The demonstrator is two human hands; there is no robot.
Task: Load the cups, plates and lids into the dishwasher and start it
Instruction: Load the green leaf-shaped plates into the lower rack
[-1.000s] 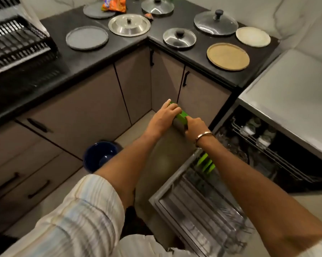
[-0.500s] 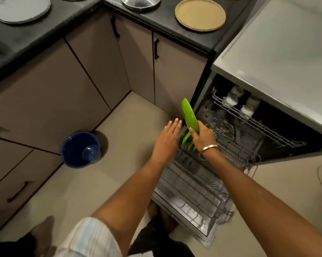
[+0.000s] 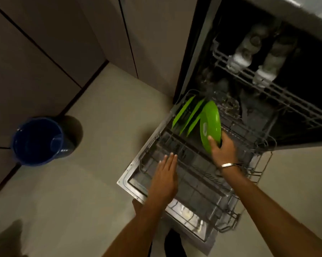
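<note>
My right hand (image 3: 223, 152) grips a green plate (image 3: 210, 125) by its lower rim and holds it on edge over the pulled-out lower rack (image 3: 236, 216) of the open dishwasher. Three more green plates (image 3: 182, 113) stand on edge in the rack's far left corner, just left of the held plate. My left hand (image 3: 165, 175) hovers flat over the rack's left side, fingers straight and together, holding nothing. White cups (image 3: 242, 56) sit upside down in the upper rack (image 3: 279, 93).
The dishwasher door (image 3: 132, 182) lies open towards me at floor level. A blue bucket (image 3: 36, 140) stands on the floor to the left, by the cabinet fronts (image 3: 45, 34). My foot shows below the door's edge.
The view tilted down, so the worktop left the frame. My right hand lowered the green plate towards the rack beside the other plates. My left hand drew back from it, nearer me.
</note>
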